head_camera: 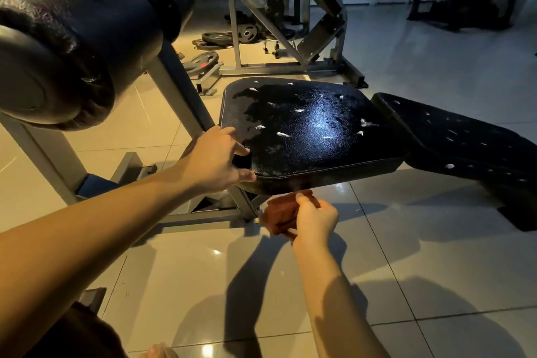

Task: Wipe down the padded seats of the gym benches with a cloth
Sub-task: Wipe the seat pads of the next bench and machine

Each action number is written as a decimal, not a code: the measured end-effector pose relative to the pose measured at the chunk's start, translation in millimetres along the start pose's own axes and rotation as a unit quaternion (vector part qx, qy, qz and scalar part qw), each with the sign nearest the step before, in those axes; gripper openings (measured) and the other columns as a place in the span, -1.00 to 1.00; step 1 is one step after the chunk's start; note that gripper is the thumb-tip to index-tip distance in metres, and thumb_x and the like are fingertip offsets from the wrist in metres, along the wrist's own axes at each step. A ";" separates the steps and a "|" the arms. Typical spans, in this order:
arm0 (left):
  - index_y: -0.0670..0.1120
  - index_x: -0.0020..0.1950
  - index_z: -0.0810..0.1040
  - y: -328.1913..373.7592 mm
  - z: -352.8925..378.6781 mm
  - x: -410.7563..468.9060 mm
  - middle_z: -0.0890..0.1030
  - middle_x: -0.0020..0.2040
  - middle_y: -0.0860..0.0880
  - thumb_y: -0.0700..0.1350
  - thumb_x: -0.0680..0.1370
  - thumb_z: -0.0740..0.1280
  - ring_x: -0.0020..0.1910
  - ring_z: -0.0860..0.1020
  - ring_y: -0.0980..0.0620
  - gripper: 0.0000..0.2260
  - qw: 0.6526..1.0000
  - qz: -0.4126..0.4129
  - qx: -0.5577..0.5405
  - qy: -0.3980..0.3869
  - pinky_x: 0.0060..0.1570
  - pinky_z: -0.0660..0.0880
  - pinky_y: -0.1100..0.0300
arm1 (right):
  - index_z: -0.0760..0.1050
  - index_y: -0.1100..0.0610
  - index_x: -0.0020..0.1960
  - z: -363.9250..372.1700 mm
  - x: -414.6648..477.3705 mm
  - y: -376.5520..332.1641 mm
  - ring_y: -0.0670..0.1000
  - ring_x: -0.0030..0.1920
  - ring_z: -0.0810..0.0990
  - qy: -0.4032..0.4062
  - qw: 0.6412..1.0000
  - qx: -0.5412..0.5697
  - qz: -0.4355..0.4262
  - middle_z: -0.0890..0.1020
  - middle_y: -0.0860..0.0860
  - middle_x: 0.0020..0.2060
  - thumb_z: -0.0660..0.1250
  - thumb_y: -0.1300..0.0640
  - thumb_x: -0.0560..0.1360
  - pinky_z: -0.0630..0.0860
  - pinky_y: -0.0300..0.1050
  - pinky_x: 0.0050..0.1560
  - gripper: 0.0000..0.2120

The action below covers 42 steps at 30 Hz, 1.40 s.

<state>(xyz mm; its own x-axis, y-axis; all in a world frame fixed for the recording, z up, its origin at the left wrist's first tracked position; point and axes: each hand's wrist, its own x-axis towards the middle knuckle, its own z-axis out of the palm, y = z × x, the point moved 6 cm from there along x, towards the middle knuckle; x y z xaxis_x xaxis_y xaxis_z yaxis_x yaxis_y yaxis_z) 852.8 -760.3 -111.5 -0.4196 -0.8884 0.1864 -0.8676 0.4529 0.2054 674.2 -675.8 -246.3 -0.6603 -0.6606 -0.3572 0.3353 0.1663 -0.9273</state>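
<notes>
1. Nearest, the right hand (pixel 315 221) is lowest and closest in, over the glossy beige floor tiles (pixel 232 285). Its fingers are curled around a rust-brown folded cloth (pixel 279 215), which sticks out to that hand's left.
2. Just above the right hand and its cloth runs the front edge of the black padded seat (pixel 313 131). The cloth sits just below that edge; whether it touches the seat's underside cannot be told.
3. Up and to the left of the right hand, well apart from it, the left hand (pixel 216 160) grips the seat's near left corner. Its thumb lies along the front edge and its fingers are on the top surface.
4. Beyond the left hand's fingers, the seat top looks wet and shiny. Small white foam flecks (pixel 283 134) are scattered across it.
5. To the right of both hands, a long black back pad (pixel 465 142) slopes away from the seat's far right side. It also carries white specks.
6. Left of the left hand, a grey metal frame (pixel 180 102) rises at a slant. It carries large black cylindrical roller pads (pixel 72 46), high above the left forearm.
7. Past the seat, black weight plates (pixel 215 38) lie on the floor.
8. Just beside the plates stands a grey angled machine (pixel 234 23), the farthest thing from the hands.
</notes>
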 end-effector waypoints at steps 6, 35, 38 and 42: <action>0.00 0.26 0.66 -0.5 -0.9 1.2 0.52 0.15 0.06 0.24 0.40 0.52 0.21 0.43 0.04 -0.48 1.000 0.001 -0.022 0.004 0.20 0.42 0.02 | 0.59 0.12 -0.21 3.2 3.7 -16.4 0.11 -0.23 0.68 0.016 0.995 0.010 -0.096 0.69 0.07 -0.29 0.46 0.13 0.45 0.61 -0.03 -0.26 -0.90; 0.00 0.35 0.61 3.1 2.0 -6.9 0.50 0.16 0.05 0.22 0.46 0.48 0.16 0.37 0.08 -0.47 1.000 0.003 -0.012 0.028 0.04 0.29 0.18 | 0.60 0.19 -0.04 -23.2 5.0 -46.3 0.03 -0.16 0.48 0.107 0.919 -0.227 -0.305 0.55 -0.01 -0.18 0.34 0.21 0.58 0.40 -0.11 -0.07 -0.92; 0.01 0.32 0.64 0.1 1.6 -4.1 0.51 0.15 0.06 0.24 0.43 0.50 0.18 0.40 0.07 -0.47 0.999 -0.008 -0.017 0.032 0.07 0.35 0.15 | 0.63 0.18 0.04 -7.2 -22.1 -40.3 -0.12 -0.18 0.40 0.047 0.884 -0.257 -0.387 0.57 -0.04 -0.13 0.37 0.22 0.58 0.31 -0.36 -0.11 -0.92; 0.03 0.31 0.64 1.7 2.8 -4.4 0.50 0.14 0.09 0.25 0.43 0.50 0.16 0.39 0.10 -0.48 0.999 -0.011 -0.016 0.035 0.05 0.32 0.17 | 0.62 0.21 0.05 -43.9 34.7 -54.1 0.10 -0.06 0.56 0.114 0.900 -0.264 -0.329 0.64 0.10 -0.04 0.33 0.20 0.59 0.39 -0.10 -0.03 -0.88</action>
<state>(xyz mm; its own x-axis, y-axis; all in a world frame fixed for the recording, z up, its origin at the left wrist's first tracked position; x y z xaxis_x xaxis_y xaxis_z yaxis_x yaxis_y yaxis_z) 852.4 -755.8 -114.6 -0.3808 -0.8909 0.2475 -0.8668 0.4372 0.2400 603.7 -675.6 -213.4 -0.7399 -0.5863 0.3298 -0.5045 0.1593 -0.8486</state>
